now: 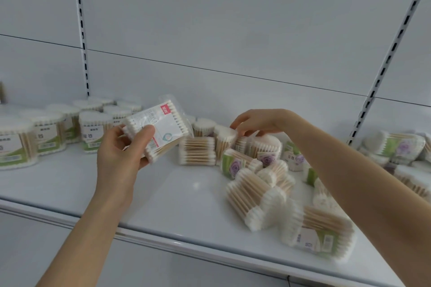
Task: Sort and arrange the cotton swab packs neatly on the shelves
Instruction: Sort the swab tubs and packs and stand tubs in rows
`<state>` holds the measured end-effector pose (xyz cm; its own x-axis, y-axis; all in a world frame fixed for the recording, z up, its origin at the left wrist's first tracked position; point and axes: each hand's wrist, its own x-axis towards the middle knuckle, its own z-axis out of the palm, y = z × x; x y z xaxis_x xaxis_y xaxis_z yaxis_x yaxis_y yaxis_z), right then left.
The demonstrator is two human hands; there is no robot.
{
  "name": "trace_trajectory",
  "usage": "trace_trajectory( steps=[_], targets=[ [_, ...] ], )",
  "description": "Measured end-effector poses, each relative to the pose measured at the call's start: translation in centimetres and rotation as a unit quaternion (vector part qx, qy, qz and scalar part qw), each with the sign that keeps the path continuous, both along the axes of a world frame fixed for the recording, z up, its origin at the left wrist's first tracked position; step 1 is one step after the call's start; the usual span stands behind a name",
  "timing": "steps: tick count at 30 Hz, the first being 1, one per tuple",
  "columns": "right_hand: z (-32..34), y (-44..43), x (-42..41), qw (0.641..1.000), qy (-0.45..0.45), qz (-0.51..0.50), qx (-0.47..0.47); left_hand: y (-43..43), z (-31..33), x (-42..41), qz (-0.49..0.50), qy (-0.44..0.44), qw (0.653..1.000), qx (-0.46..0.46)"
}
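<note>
My left hand (121,147) grips a small stack of flat bagged cotton swab packs (161,128) with a white and red label, held above the white shelf (163,193). Further back, my right hand (254,122) reaches over a jumbled heap of swab packs (254,170), its fingertips curled onto the white top of one upright pack (225,134). At the shelf's left stand several round green-labelled swab tubs (93,130) in rows.
More purple-flower packs (396,147) lie at the far right beyond my right forearm. One pack (319,233) lies close to the shelf's front edge (186,244). Slotted uprights (82,30) run up the white back wall.
</note>
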<state>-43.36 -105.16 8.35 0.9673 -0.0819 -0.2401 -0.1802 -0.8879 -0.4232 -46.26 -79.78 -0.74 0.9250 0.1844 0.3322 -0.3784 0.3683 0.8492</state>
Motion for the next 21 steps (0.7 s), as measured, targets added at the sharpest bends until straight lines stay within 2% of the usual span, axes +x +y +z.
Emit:
trace_trajectory(
  steps=[9, 16, 21],
  targets=[
    [0.3, 0.9, 0.3, 1.0, 0.022, 0.011, -0.009, -0.3, 0.0, -0.1, 0.019, -0.013, 1.0, 0.007],
    [0.2, 1.0, -0.8, 0.999, 0.002, 0.032, -0.009, -0.5, -0.1, 0.0, 0.03, -0.017, 0.999, 0.024],
    [-0.5, 1.8, -1.3, 0.99, -0.001, 0.051, -0.132, -0.5, -0.3, 0.0, 0.032, -0.019, 0.999, 0.033]
  ],
)
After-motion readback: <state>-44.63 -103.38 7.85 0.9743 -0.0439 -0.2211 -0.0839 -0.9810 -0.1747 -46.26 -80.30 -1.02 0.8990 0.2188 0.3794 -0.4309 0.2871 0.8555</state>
